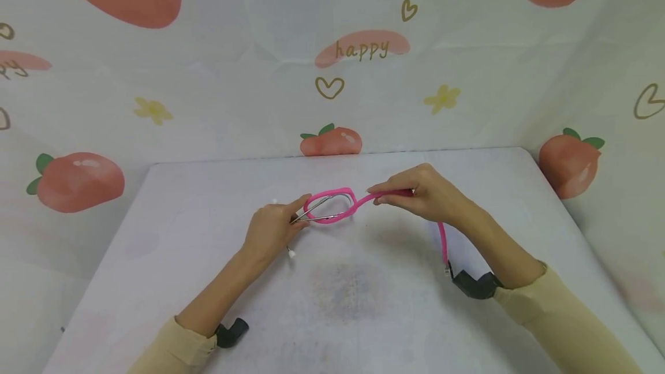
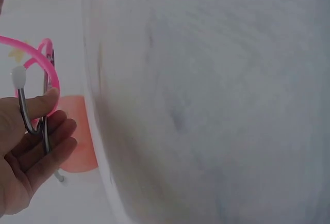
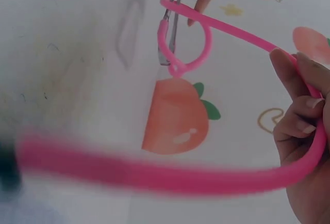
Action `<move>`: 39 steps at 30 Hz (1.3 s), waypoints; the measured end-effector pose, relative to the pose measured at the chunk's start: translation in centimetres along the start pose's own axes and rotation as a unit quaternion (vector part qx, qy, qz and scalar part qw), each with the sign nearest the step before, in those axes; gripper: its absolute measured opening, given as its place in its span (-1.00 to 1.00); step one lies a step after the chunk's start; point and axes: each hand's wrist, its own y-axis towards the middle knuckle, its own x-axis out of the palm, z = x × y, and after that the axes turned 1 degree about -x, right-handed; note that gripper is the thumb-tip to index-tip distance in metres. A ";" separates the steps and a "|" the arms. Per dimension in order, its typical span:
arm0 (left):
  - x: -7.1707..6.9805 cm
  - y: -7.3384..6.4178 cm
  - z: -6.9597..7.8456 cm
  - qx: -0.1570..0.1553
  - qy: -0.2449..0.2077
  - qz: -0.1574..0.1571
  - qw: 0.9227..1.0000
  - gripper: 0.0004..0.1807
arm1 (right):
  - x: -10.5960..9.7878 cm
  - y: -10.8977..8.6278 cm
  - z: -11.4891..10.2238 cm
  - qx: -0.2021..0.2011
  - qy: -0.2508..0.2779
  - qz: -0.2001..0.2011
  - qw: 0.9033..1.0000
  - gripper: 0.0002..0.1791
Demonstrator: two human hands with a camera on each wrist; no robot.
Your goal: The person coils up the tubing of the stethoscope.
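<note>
Over the table point(image 1: 197, 206) near its far edge, the left hand point(image 1: 271, 227) pinches a stethoscope's arms point(image 1: 318, 218), the right hand point(image 1: 427, 194) its tube point(image 3: 180, 180).

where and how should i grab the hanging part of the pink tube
Probably best pinched on the hanging stretch of the pink tube, just below the right hand, coming from the left: it is slim and nearly upright there, and that side looks open, while the black wrist camera crowds its lower right.

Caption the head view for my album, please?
Left hand grips thin silver metal ear tubes; right hand pinches curved pink stethoscope tubing.
</note>
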 end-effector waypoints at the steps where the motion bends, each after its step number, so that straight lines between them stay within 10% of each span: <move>1: 0.0 0.0 0.0 0.000 0.000 -0.002 1.000 -0.28 | 0.0 0.1 0.0 0.000 0.002 0.005 1.000 -0.67; 18: 0.7 -0.4 0.8 0.042 0.012 -0.025 0.999 -0.34 | -0.1 2.1 0.0 -0.002 0.071 0.028 0.997 -0.72; 39: 0.3 -0.7 2.6 0.159 0.015 0.000 0.987 -0.30 | -0.1 4.0 0.8 0.107 0.131 0.040 0.985 -0.74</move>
